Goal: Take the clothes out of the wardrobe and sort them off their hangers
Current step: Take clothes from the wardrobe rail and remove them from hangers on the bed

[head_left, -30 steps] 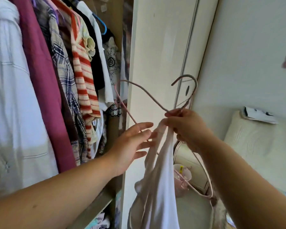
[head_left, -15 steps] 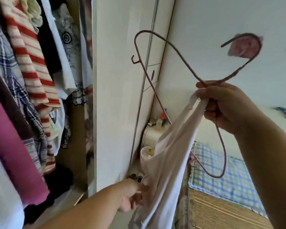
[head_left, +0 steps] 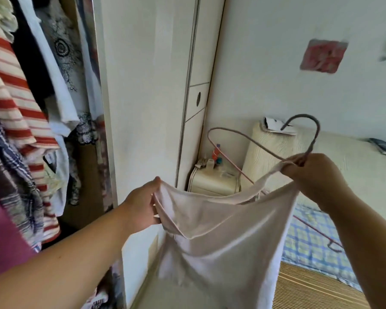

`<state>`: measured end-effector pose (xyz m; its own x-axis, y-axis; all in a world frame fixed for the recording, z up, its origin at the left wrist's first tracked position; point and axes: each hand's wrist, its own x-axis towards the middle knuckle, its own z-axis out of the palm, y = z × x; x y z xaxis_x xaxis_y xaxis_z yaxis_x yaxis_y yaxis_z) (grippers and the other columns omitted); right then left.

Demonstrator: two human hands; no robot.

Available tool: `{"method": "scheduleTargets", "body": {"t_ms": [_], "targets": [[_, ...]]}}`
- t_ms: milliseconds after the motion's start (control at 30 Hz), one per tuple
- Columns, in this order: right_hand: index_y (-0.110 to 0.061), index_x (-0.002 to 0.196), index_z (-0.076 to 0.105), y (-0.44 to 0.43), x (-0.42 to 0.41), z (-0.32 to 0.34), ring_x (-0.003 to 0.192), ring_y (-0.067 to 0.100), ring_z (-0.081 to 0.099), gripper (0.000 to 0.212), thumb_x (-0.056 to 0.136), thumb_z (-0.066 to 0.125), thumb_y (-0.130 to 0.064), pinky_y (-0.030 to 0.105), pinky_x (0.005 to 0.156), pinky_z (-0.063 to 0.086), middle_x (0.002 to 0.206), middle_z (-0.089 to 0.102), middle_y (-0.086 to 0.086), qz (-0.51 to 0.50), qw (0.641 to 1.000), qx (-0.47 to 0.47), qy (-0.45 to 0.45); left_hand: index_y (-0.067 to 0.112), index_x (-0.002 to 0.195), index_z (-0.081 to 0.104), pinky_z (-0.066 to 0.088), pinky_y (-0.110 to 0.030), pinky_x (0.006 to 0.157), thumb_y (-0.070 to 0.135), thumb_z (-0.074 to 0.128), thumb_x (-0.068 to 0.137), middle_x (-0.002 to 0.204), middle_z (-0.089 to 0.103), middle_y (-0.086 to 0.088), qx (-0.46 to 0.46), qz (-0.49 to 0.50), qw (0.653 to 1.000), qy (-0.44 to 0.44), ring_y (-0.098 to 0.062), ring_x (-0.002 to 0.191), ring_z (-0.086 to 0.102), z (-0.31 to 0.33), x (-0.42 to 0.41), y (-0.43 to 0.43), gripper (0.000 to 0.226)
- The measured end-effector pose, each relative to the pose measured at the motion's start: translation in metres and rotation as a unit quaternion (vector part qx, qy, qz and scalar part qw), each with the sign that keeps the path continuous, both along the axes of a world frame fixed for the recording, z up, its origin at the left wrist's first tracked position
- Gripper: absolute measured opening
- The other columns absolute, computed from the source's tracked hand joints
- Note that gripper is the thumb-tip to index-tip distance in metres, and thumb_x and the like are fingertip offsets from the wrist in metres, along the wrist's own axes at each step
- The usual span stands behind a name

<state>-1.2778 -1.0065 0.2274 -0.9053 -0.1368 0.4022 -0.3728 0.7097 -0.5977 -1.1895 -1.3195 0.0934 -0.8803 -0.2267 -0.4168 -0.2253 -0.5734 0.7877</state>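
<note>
Forearms come in from the lower edge, and between them a pale top point(head_left: 221, 241) hangs spread out, its glossy cloth dropping below both sets of fingers and out of view at the bottom. The left hand point(head_left: 143, 206) pinches the top's upper left edge: the thumb point(head_left: 156, 181) lies over the hem, while the other fingers are tucked behind the cloth and hidden. The right hand point(head_left: 314, 175) is curled tight, its fingers point(head_left: 299, 162) clamped on a shoulder strap of the top and on the neck of a wire hanger point(head_left: 263, 146) together. The hanger's hook rises just above those fingers. One shoulder loops away to their left. The other arm runs down under the right wrist and ends in a small catch over a checked blanket point(head_left: 310, 241).

Below that wrist, nearer the camera, lies a slatted mat point(head_left: 310, 288). Beyond the top's stretched upper edge, between the two hands, stands a cream bedside cabinet point(head_left: 214, 179) with small bottles on it. Behind the right fingers is a cream padded headboard point(head_left: 265, 148).

Left of the left fingers stands the wardrobe point(head_left: 147, 85), with a red-striped shirt point(head_left: 13, 103), a checked shirt point(head_left: 9, 163) and a magenta garment point(head_left: 2, 237) hanging inside. High above the right fingers, a pink square point(head_left: 323, 55) is stuck to the wall point(head_left: 265, 63).
</note>
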Motion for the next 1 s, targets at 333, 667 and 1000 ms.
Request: {"method": "scheduleTargets", "body": {"t_ms": [333, 667, 1000], "targets": [[-0.007, 0.074, 0.06, 0.007, -0.032, -0.019, 0.033, 0.005, 0.028, 0.011, 0.085, 0.056, -0.008, 0.014, 0.032, 0.019, 0.055, 0.056, 0.002, 0.038, 0.926, -0.273, -0.259, 0.027, 0.079, 0.062, 0.034, -0.027, 0.061, 0.049, 0.063, 0.083, 0.073, 0.06, -0.001, -0.134, -0.068, 0.983, -0.109, -0.016, 0.069, 0.052, 0.004, 0.007, -0.023, 0.023], [-0.011, 0.074, 0.067, 0.007, -0.039, -0.023, 0.042, 0.013, 0.028, 0.011, 0.084, 0.066, -0.014, 0.019, 0.034, 0.022, 0.054, 0.043, 0.005, 0.074, 0.949, -0.26, -0.162, 0.018, 0.084, 0.059, 0.03, -0.02, 0.042, 0.007, 0.049, 0.078, 0.068, 0.053, -0.001, -0.544, -0.194, 0.803, -0.146, -0.014, 0.052, 0.042, -0.003, 0.013, 0.003, 0.015], [-0.013, 0.068, 0.062, 0.019, -0.034, -0.003, 0.039, 0.007, 0.03, 0.021, 0.089, 0.059, -0.013, 0.014, 0.034, 0.021, 0.064, 0.053, 0.005, 0.076, 0.923, -0.352, -0.136, 0.011, 0.087, 0.059, 0.049, -0.029, 0.072, 0.025, 0.049, 0.089, 0.091, 0.066, -0.009, -0.651, -0.174, 0.67, -0.312, -0.024, 0.083, 0.062, -0.048, 0.026, -0.002, 0.018]]}}
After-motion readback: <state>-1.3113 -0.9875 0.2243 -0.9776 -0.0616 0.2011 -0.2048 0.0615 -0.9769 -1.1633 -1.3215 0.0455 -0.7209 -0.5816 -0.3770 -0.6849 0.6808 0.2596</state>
